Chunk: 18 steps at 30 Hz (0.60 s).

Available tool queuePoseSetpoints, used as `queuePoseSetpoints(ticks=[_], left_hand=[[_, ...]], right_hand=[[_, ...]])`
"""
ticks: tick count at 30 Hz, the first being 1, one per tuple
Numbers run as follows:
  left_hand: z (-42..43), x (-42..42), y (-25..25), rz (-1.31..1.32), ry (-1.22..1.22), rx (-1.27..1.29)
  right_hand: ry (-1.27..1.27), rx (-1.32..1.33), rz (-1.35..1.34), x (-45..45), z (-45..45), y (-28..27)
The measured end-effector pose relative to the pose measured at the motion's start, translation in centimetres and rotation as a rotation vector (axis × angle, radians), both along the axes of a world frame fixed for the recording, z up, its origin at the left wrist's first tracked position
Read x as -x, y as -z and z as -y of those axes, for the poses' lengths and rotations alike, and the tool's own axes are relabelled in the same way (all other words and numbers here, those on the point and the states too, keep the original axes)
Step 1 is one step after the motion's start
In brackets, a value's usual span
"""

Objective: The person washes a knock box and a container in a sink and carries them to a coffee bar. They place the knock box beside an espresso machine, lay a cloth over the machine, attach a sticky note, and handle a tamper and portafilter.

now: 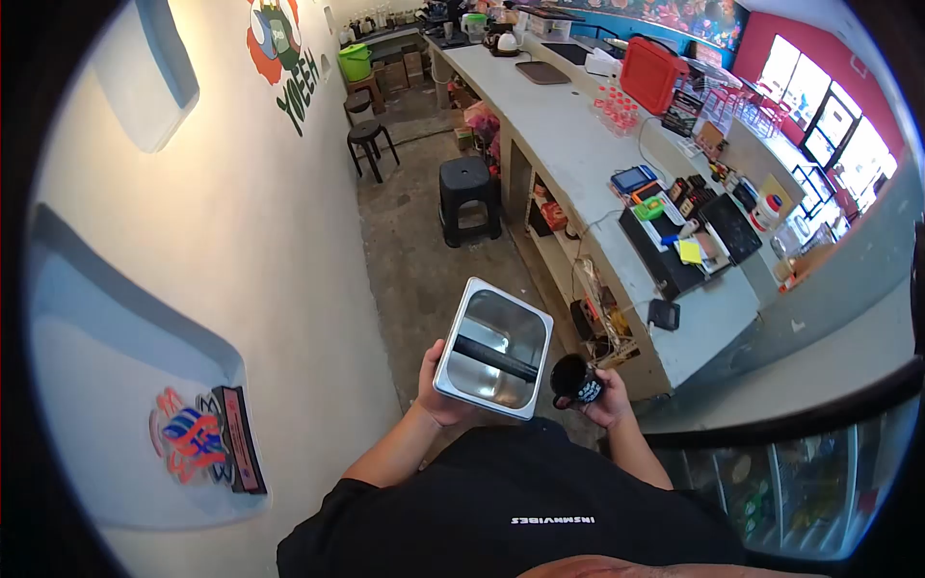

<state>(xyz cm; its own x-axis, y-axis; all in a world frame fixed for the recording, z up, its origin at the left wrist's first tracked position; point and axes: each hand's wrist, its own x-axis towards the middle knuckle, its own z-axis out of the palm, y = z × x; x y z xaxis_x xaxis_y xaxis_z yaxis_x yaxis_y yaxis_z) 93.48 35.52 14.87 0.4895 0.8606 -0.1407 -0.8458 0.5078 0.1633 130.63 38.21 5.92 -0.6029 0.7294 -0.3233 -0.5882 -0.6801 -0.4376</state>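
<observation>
A square stainless steel container (511, 334) with a black bar across its opening is held by its left side in my left hand (438, 390). The fingers wrap behind its rim, and its shiny inside faces up. To its right, my right hand (609, 400) is closed around a black mug (575, 380) with white printing on its side. The mug's dark opening tilts toward the container. Container and mug are close together but apart, both in front of my black shirt.
A long counter (540, 106) runs along the right, with a black cash drawer (665, 260) and a red crate (652, 75) on it. A dark plastic stool (469, 197) and a round stool (366, 135) stand on the floor. A pale wall (299, 241) rises at left.
</observation>
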Motion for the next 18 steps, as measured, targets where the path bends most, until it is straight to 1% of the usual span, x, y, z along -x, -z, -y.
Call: queuePoseSetpoints(ticks=[3,4,5,7,8,10,11,14,16,17,18], left_hand=[[-5.2,2.0,0.5,0.073,0.024,-0.007],[-6.9,2.6,1.0,0.006,-0.067,0.041],[-8.6,3.4,1.2,0.096,-0.032,-0.01],[-12.5,4.9,1.7,0.023,-0.034,0.041],[-14.2,5.7,2.0,-0.002,-0.046,0.063],[-18.5,7.4,2.0,-0.061,-0.071,0.098],[-20.7,8.2,2.2,-0.073,-0.093,0.073],[-26.3,11.2,2.0,-0.106,-0.159,0.036],[-29.7,13.3,1.2,-0.11,-0.214,0.024],[-31.0,14.4,0.6,-0.141,-0.27,-0.019],[-32.1,15.4,0.3,-0.168,-0.33,-0.057]], right_hand=[[0.186,0.044,-0.026,2.1,-4.6,-1.0],[0.171,0.022,-0.063,2.6,-6.3,-1.1],[0.176,0.032,-0.08,3.5,-8.5,-0.6],[0.185,0.062,-0.107,4.9,-12.8,0.5],[0.171,0.042,-0.076,5.4,-15.6,2.4],[0.053,-0.039,-0.017,7.4,-20.8,2.9],[-0.009,-0.086,0.01,8.6,-24.1,2.8],[-0.174,-0.135,-0.076,13.6,-33.0,-0.8],[-0.289,-0.163,-0.193,17.5,-38.7,-3.3],[-0.353,-0.176,-0.249,19.5,-41.4,-4.1],[-0.437,-0.175,-0.277,21.3,-44.4,-3.3]])
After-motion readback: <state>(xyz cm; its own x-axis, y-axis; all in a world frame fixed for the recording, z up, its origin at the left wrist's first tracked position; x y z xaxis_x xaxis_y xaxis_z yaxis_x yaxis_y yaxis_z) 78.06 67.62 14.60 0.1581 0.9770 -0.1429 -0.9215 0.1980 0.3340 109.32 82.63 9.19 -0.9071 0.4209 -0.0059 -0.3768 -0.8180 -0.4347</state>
